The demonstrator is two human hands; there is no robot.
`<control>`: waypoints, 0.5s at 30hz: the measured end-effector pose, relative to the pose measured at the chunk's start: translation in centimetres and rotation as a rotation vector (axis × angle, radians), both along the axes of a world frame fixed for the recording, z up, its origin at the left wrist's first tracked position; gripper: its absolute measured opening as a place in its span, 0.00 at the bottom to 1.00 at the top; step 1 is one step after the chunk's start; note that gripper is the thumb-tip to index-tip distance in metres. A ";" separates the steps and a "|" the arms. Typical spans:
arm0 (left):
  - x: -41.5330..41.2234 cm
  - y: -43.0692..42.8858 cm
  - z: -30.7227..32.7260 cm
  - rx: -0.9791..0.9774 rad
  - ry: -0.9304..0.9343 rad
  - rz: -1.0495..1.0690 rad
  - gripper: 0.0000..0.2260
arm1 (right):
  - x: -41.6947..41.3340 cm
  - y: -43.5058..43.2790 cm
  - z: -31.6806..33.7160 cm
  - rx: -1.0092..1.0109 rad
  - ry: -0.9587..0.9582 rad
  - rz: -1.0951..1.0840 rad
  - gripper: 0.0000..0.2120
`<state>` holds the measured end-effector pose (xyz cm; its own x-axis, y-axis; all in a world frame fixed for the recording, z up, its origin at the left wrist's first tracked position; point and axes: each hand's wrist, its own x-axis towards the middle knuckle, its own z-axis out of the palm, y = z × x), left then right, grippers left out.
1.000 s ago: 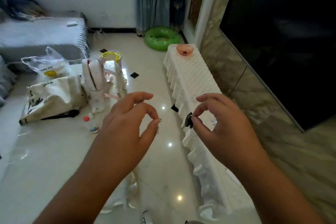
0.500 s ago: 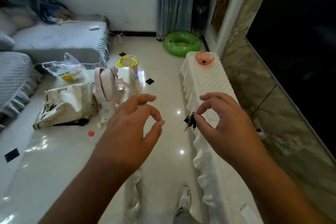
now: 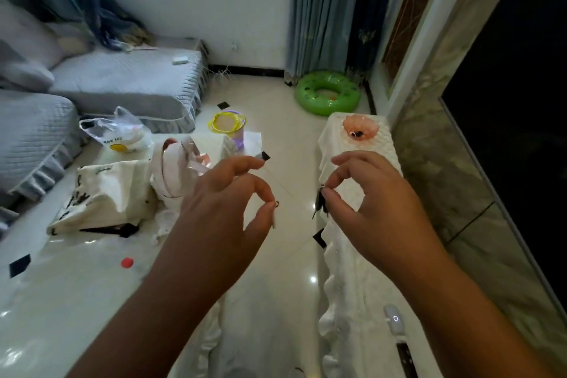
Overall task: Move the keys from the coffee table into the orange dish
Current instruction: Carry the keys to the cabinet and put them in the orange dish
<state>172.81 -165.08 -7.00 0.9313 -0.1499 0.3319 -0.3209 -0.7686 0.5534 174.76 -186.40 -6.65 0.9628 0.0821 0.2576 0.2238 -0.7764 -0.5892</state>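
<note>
between right fingers [image 3: 329, 192]: dark keys [image 3: 320, 205].

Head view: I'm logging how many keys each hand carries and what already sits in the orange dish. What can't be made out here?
- Left hand: only a small ring and a sliver of metal show past the fingertips; the thumb hides the rest.
- Right hand: dark keys overlap; count unclear.
- Orange dish: a dark speck inside, too small to identify.
</note>
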 end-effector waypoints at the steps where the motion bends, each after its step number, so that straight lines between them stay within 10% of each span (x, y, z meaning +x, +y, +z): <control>1: 0.7 -0.2 -0.1 0.001 0.003 -0.001 0.04 | 0.8 -0.3 0.0 -0.001 0.004 0.002 0.04; 15: 13.6 -0.2 -1.5 0.001 0.042 -0.018 0.06 | 13.1 -0.6 -0.8 -0.005 0.009 -0.028 0.03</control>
